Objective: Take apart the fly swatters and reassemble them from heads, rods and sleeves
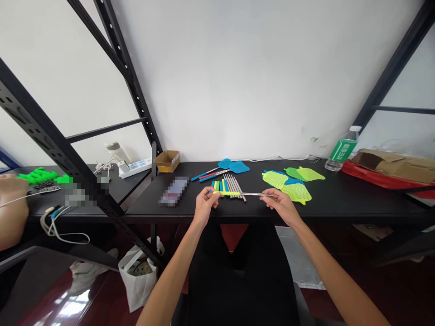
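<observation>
Between my hands, a fly swatter handle (pixel 231 194) with a yellow grip and a thin metal rod lies roughly level above the desk's front part. My left hand (pixel 204 204) is closed around the yellow grip end. The fingers of my right hand (pixel 279 203) pinch the far end of the metal rod. Just behind, several loose metal rods (pixel 234 183) lie side by side, next to blue, green and yellow grip tubes (pixel 220 184). Right of them, yellow-green mesh swatter heads (pixel 296 192) overlap blue ones.
Blue-headed swatters (pixel 239 167) lie at the back. Along the black desk (pixel 142 199) are a blurred phone (pixel 174 191), a small cardboard box (pixel 166 161) and a water bottle (pixel 343 148). A black metal post (pixel 61 140) rises at left, near another person's arm (pixel 12 213).
</observation>
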The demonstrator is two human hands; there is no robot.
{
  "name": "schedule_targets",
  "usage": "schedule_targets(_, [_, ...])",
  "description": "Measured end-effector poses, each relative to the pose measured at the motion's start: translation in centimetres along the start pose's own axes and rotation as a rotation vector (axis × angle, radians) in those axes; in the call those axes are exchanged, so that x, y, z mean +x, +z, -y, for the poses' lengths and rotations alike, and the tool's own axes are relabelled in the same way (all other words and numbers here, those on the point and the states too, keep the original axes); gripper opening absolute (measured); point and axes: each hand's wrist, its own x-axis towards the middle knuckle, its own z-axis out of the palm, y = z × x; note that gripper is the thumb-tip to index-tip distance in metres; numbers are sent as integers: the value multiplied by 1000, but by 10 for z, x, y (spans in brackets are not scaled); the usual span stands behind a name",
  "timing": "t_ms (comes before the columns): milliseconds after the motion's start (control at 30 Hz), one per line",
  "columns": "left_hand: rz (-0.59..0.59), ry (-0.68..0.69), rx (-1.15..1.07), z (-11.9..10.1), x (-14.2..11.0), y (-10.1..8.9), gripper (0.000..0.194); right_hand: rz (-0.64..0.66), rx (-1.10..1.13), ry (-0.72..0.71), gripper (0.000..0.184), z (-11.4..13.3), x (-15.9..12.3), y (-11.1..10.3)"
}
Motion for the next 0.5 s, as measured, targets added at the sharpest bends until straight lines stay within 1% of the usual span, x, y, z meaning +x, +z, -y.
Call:
schedule_targets(200, [10,-3,30,-1,-1,0,29,9,-46,8,35,4,-2,2])
schedule_targets(367, [11,3,37,0,-1,-1,30,26,-70,-10,37,6,-3,2])
schedule_targets(500, [12,-15,42,-1,-1,-1,30,32,-81,-18,42,4,-3,2])
